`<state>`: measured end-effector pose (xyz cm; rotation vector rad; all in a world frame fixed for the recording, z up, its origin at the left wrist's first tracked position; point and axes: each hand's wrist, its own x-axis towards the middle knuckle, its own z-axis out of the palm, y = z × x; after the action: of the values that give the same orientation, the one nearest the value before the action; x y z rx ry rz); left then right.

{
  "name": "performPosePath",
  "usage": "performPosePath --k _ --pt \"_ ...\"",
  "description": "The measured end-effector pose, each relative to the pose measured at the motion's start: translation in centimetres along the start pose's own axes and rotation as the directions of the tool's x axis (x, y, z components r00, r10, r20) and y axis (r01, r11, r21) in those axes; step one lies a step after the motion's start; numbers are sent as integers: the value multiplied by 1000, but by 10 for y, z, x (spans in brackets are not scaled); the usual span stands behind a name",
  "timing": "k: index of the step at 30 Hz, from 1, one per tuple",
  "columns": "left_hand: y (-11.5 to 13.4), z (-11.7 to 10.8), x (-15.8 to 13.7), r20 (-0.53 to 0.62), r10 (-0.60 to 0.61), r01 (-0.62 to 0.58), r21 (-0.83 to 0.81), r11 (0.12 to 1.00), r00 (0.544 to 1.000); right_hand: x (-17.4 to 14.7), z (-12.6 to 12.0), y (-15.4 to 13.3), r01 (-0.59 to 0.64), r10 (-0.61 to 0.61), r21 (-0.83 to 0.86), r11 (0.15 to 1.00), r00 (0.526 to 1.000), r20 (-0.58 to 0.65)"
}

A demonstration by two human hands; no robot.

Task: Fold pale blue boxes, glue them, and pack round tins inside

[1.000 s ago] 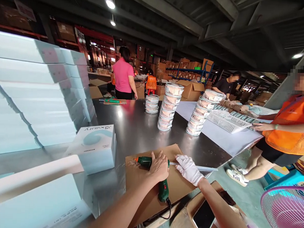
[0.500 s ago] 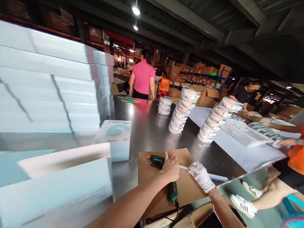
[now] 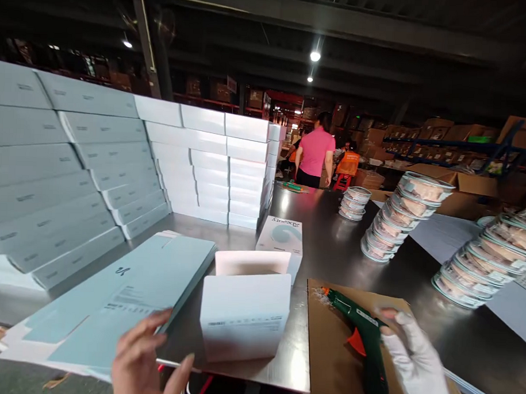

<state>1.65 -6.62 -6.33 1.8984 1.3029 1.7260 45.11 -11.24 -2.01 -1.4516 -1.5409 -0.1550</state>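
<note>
My bare left hand [image 3: 143, 354] is at the table's front edge with fingers apart and nothing held. Beside it lies a stack of flat pale-blue cartons [image 3: 157, 274]. A folded-up white box [image 3: 245, 317] stands upright to its right, its top flap raised. At right, my right hand [image 3: 417, 357] wears a white glove with bare fingertips. Its fingers are slightly blurred and apart, close behind the green glue gun [image 3: 362, 321]; contact with it is unclear. The gun lies on a brown cardboard sheet [image 3: 331, 349], orange nozzle pointing away left, orange trigger showing.
A wall of stacked white boxes [image 3: 212, 161] rises at the left back. A closed printed box [image 3: 283, 235] stands behind the open one. Stacks of round clear-lidded tins [image 3: 387, 224] stand at right. A person in a pink shirt [image 3: 316, 153] is further back.
The view has swung left. My left hand has let go of the glue gun and moved left toward the flat cartons. The right hand no longer shows a glue stick.
</note>
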Motion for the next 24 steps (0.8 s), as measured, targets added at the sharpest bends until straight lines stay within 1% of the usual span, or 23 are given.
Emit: performPosePath --k 1,2,4,6,7,8,10,11,12,13,15,16,17,18,19,20,21,22,23,24 --pt "-12 -5 7 -49 -14 9 -95 995 999 8 19 -26 -10 5 84 996 998 63" --pt "-20 -6 14 -18 -40 37 -152 988 999 16 38 -49 -16 -2 164 986 994 112" --pt "-30 1 27 121 -88 113 -223 968 989 30 71 -89 -67 -4 278 958 969 248" --pt "-28 12 37 255 -95 159 -246 956 962 39 94 -118 -108 -24 360 927 938 345" --pt "-24 16 41 286 -85 164 -264 951 954 42 102 -128 -117 -37 394 912 931 363" --pt "-20 19 45 299 -75 164 -285 944 951 43 109 -137 -119 -45 424 898 933 357" --pt "-9 24 50 287 -73 169 -325 930 955 40 120 -149 -143 -13 471 870 950 312" --pt "-4 27 51 285 -86 186 -342 921 955 36 126 -154 -180 46 482 857 960 276" --pt "0 30 51 287 -112 216 -358 908 951 30 133 -159 -235 133 489 840 963 235" --pt "4 34 50 288 -157 262 -371 891 945 24 141 -163 -310 240 495 812 950 201" --pt "10 43 48 243 -285 364 -403 840 927 11 157 -171 -449 438 524 723 886 154" --pt "12 46 47 199 -340 394 -426 815 919 6 163 -174 -482 495 553 679 857 140" --pt "13 48 47 158 -379 408 -439 800 912 1 166 -176 -492 515 587 643 845 143" --pt "13 49 48 142 -393 414 -435 800 908 -1 166 -176 -483 500 616 622 851 162" --pt "12 47 50 162 -386 418 -409 811 908 -3 161 -172 -466 461 624 627 868 186" --pt "10 43 54 219 -361 419 -363 832 906 -3 151 -165 -452 416 580 678 886 205" --pt "7 38 58 304 -330 418 -300 857 894 -3 137 -153 -444 387 478 758 896 219" --pt "3 32 63 377 -299 406 -246 880 877 -3 118 -138 -437 383 331 836 898 219" --pt "-1 27 67 440 -261 383 -214 899 859 -3 97 -119 -418 394 99 903 898 198" --pt "-4 22 71 482 -220 351 -200 915 848 -3 75 -99 -429 432 -57 902 889 151"
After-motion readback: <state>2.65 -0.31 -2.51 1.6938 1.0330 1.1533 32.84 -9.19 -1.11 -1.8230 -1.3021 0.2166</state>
